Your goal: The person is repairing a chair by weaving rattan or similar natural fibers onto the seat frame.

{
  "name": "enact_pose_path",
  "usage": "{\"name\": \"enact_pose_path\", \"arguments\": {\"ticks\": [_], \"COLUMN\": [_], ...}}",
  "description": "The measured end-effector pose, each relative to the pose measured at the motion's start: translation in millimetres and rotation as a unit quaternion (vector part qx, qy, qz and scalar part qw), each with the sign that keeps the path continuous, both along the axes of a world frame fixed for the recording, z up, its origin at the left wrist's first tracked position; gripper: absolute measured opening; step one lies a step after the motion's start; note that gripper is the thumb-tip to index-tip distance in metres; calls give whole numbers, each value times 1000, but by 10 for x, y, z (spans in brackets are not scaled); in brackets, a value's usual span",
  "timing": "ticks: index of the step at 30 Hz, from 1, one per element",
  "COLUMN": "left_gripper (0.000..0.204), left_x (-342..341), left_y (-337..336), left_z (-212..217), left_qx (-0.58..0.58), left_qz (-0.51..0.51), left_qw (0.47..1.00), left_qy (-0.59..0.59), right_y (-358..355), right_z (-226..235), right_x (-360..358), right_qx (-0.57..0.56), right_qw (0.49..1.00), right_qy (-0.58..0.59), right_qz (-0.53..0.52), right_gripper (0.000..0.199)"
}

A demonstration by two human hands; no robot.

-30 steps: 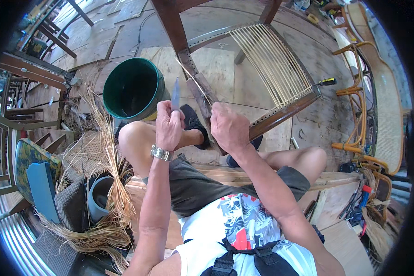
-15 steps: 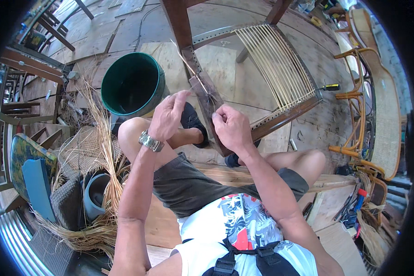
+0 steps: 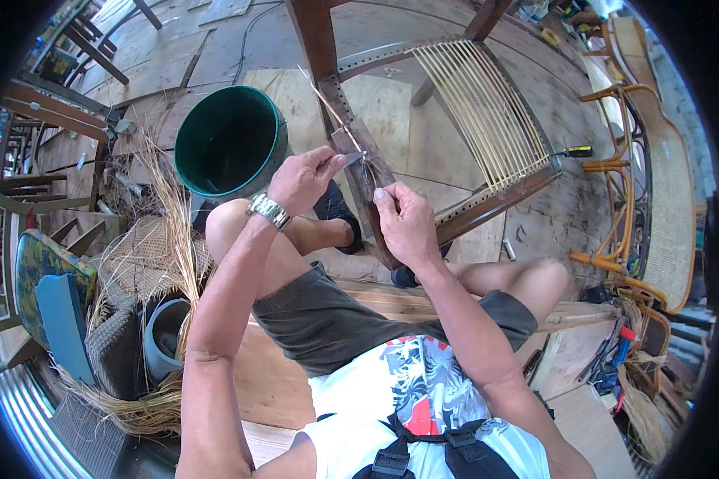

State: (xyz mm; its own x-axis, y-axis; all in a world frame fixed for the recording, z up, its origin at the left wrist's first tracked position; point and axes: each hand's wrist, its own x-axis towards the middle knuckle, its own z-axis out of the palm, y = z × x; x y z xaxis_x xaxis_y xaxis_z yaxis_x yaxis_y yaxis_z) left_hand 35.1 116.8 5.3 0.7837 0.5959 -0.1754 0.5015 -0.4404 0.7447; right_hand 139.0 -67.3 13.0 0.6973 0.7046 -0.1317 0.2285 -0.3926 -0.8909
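Both hands had shifted a little since half a second before: the left hand [image 3: 302, 177] had drawn back from the dark wooden chair-seat frame [image 3: 365, 172] and now pinched a thin pale cane strand [image 3: 330, 108] between thumb and fingers, its steel wristwatch [image 3: 268, 210] turned up. That strand ran up and away from the left hand along the frame's near rail. Just right of it, the right hand [image 3: 407, 223] had settled lower on the same rail, fingers curled against the wood, holding it. Beyond the right hand stretched the frame's rows of pale cane strips [image 3: 479, 112]. A round green plastic bucket [image 3: 230, 144] stood just left of the left hand, on the floor
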Motion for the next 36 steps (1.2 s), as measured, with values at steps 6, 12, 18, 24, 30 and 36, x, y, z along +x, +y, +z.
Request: {"name": "enact_pose_path", "arguments": {"ticks": [6,12,18,24,30,36], "left_gripper": [34,38,33,29,29,31], "left_x": [93,157,218,166,167,178], "left_y": [66,122,153,59,61,69], "left_z": [132,239,268,213,226,238], "left_qx": [-27,-117,-64,-39,-44,-51], "left_qz": [-38,-68,-96,-54,-35,-30], "left_qw": [999,990,989,997,998,996], "left_qy": [-6,40,97,31,39,68], "right_y": [-84,-170,-228,-372,-1341,-1636], "right_z": [76,9,-45,-129,27,322], "right_x": [87,156,174,250,-8,162], "right_qx": [-47,-59,-45,-67,-237,-53], "right_qw": [996,980,981,986,933,954], "right_qy": [76,187,188,125,258,-264], "right_qz": [2,20,32,83,74,131], "right_gripper": [23,23,23,23,24,30]}}
